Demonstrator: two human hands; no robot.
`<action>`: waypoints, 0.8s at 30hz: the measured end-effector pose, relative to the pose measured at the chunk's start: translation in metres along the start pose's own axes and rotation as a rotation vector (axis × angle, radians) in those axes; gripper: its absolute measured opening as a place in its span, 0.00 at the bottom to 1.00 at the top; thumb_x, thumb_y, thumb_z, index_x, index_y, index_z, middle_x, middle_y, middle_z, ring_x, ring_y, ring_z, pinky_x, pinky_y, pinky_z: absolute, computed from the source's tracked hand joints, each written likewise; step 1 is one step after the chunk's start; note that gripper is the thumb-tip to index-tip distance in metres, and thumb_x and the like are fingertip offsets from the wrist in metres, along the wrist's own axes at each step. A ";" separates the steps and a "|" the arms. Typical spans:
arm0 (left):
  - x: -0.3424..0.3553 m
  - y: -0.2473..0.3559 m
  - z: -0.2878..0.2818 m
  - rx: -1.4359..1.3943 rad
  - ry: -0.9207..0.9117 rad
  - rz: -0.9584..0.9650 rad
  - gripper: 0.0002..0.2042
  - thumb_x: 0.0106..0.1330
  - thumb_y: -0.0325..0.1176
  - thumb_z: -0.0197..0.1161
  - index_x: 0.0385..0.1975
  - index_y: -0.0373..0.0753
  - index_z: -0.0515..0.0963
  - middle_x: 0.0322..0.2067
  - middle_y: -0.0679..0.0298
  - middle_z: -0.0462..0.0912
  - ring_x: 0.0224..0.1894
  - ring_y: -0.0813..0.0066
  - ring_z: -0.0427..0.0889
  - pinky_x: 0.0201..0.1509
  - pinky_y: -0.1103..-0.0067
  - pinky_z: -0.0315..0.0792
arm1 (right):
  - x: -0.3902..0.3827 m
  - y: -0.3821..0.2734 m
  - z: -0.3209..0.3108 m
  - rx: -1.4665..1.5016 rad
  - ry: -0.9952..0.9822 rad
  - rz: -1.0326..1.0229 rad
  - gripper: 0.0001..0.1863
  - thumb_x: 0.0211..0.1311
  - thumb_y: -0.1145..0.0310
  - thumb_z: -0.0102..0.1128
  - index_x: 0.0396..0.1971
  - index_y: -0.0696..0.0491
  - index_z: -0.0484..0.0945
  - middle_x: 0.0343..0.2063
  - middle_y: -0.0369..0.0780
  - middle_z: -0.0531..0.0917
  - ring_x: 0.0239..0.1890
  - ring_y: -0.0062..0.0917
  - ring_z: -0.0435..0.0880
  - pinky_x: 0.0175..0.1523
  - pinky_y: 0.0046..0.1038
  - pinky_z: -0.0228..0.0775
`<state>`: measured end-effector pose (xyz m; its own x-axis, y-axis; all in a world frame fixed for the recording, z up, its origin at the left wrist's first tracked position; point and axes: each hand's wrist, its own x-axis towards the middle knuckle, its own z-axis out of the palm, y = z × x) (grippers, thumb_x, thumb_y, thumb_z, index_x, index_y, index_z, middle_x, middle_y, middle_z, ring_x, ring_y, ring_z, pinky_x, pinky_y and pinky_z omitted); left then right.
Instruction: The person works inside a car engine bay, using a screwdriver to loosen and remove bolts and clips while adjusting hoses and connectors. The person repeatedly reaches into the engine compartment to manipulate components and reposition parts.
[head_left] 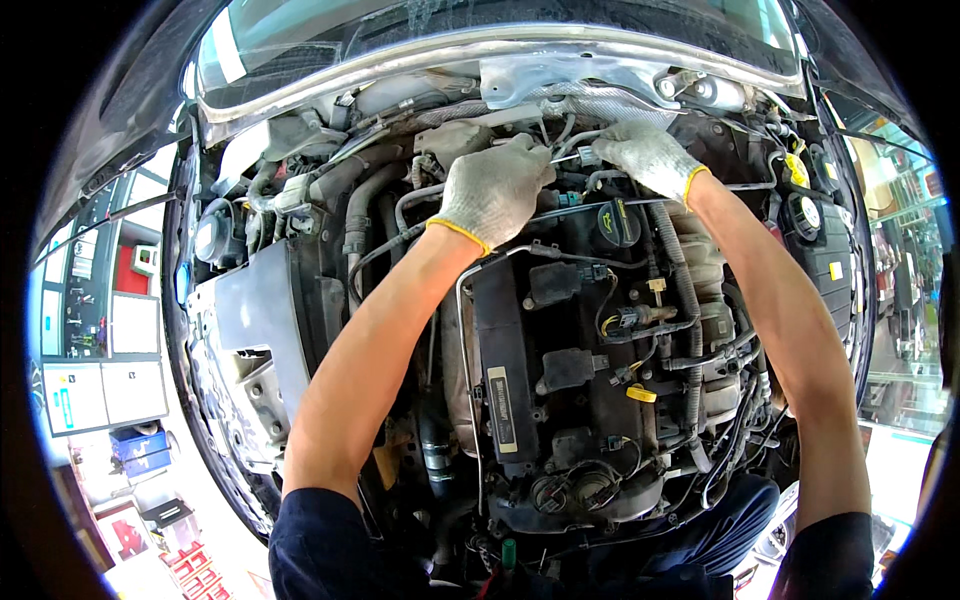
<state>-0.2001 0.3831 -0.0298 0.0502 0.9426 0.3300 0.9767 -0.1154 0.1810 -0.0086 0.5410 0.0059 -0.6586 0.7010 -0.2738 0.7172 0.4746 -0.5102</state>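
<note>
Both my hands wear white knit gloves with yellow cuffs and work at the far end of a car engine (580,320). My left hand (497,190) is closed on a slim tool with a thin bright shaft (566,158) pointing right; its handle is hidden in the glove. The shaft's end meets a small grey-blue electrical connector (588,156). Around that connector the fingers of my right hand (648,158) are pinched. Just nearer than the hands lie a black oil filler cap (618,224) and a blue-grey plug (569,199).
Hoses and a ribbed conduit (675,290) run beside the engine cover. Black ignition coils (568,370) sit on it, near a yellow dipstick handle (641,394). A black-capped reservoir (803,215) stands at right. The windscreen (480,25) lies beyond; a blue box (140,450) is at left.
</note>
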 end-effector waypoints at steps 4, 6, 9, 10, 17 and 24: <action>0.004 -0.008 0.001 0.010 0.011 0.033 0.11 0.75 0.42 0.59 0.39 0.42 0.81 0.40 0.60 0.82 0.43 0.56 0.87 0.44 0.63 0.82 | 0.002 0.004 0.005 -0.051 0.085 -0.094 0.22 0.72 0.53 0.57 0.46 0.58 0.86 0.39 0.51 0.89 0.45 0.44 0.86 0.54 0.39 0.75; 0.016 -0.022 0.000 0.020 -0.124 0.049 0.11 0.75 0.41 0.59 0.39 0.43 0.83 0.40 0.61 0.82 0.43 0.56 0.87 0.45 0.64 0.82 | 0.000 0.001 0.008 0.007 0.063 -0.089 0.22 0.73 0.53 0.57 0.49 0.58 0.86 0.41 0.50 0.89 0.46 0.44 0.87 0.55 0.39 0.75; 0.008 -0.005 -0.002 0.081 -0.140 0.097 0.08 0.75 0.38 0.58 0.40 0.47 0.85 0.44 0.65 0.82 0.47 0.58 0.85 0.47 0.65 0.83 | -0.006 0.004 0.002 0.013 0.034 -0.069 0.23 0.73 0.54 0.58 0.53 0.57 0.85 0.43 0.50 0.89 0.47 0.43 0.87 0.57 0.37 0.75; 0.005 -0.006 -0.003 0.135 -0.097 0.174 0.08 0.75 0.38 0.58 0.40 0.47 0.85 0.45 0.66 0.82 0.49 0.59 0.85 0.47 0.65 0.83 | -0.007 0.003 0.002 0.006 0.020 -0.071 0.23 0.73 0.54 0.59 0.54 0.57 0.84 0.43 0.50 0.89 0.47 0.42 0.87 0.57 0.37 0.75; -0.009 -0.026 -0.012 -0.341 -0.017 0.035 0.09 0.70 0.30 0.63 0.47 0.38 0.83 0.49 0.59 0.85 0.53 0.56 0.83 0.60 0.65 0.76 | -0.010 0.008 0.007 -0.039 0.078 -0.219 0.19 0.73 0.55 0.63 0.53 0.51 0.86 0.42 0.46 0.90 0.46 0.39 0.88 0.54 0.35 0.75; -0.004 -0.007 -0.007 -0.155 0.021 -0.024 0.10 0.67 0.30 0.65 0.45 0.40 0.85 0.39 0.55 0.87 0.45 0.49 0.84 0.52 0.63 0.76 | -0.011 0.016 0.003 0.082 0.033 -0.189 0.16 0.73 0.61 0.62 0.53 0.53 0.86 0.37 0.44 0.89 0.40 0.32 0.85 0.52 0.32 0.74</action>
<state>-0.2082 0.3776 -0.0260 0.0212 0.9391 0.3430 0.9335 -0.1415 0.3295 0.0089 0.5396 -0.0013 -0.7711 0.6209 -0.1411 0.5599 0.5555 -0.6147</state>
